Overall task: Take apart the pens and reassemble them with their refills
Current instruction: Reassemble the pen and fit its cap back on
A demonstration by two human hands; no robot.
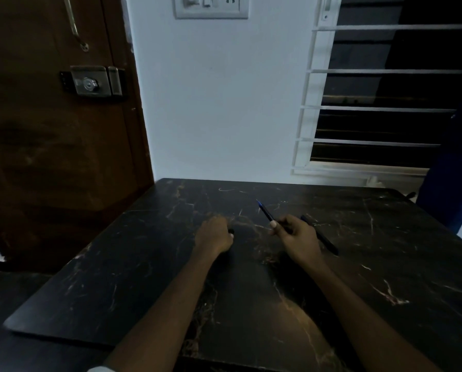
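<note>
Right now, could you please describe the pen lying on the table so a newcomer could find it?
Start at the black marble table by the barred window. Just right of the right hand, a dark pen lies on it. Unlike the blue-tipped pen that hand grips, nobody holds it.

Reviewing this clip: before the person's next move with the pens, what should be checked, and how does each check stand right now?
1. Right hand grips a pen: ok.
2. That pen's blue tip is bare and points away from the person: ok.
3. Left hand has its fingers curled round a small dark piece: ok. Which part it is: cannot tell.
4. Second pen lies on the table just right of the right hand: ok. Whether it is whole: cannot tell.
5. Loose refill in sight: cannot tell, the light is dim.
</note>
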